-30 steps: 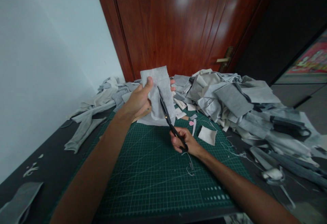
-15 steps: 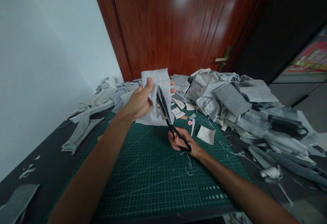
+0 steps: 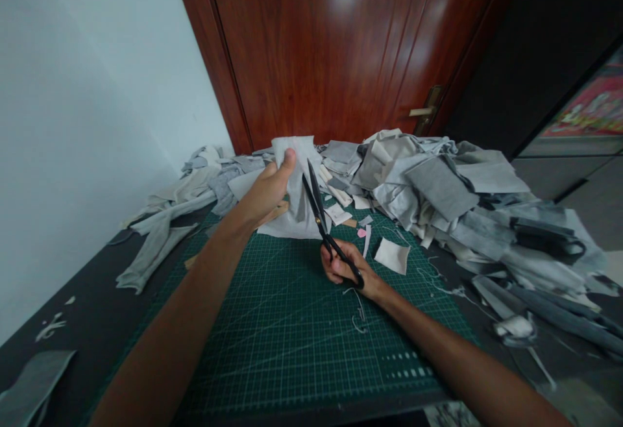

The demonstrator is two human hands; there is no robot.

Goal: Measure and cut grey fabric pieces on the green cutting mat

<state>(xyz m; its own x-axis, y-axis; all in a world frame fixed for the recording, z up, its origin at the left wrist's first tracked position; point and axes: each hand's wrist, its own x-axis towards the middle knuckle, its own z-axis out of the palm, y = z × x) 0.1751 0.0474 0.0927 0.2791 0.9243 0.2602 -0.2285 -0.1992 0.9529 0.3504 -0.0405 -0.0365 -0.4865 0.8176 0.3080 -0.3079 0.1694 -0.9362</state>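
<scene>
Left hand [image 3: 265, 193]: raised above the far edge of the mat, grip closed on a pale grey fabric piece [image 3: 300, 183], thumb pressed on its upper front face.
Fabric piece: held upright; its lower edge reaches down to the cutting mat [image 3: 292, 323] near the mat's far side.
Right hand [image 3: 348, 271]: low over the mat, grip closed through the handles of black scissors [image 3: 324, 226].
Scissors: blades parted, pointing up and away from the person; the tips lie against the right side of the held fabric piece.
Cutting mat: green, gridded, flat on the dark table [image 3: 92, 323]; loose threads [image 3: 359, 313] lie on it just beside the right wrist.
White square scrap [image 3: 392, 256]: on the mat, right of the right hand, apart from it.
Pink scrap [image 3: 361, 233]: small, beyond the right hand.
Fabric heap [image 3: 438, 187]: grey and white offcuts piled along the far and right side of the table.
Background: red-brown wooden door [image 3: 341, 50] with a metal handle [image 3: 423, 110].
</scene>
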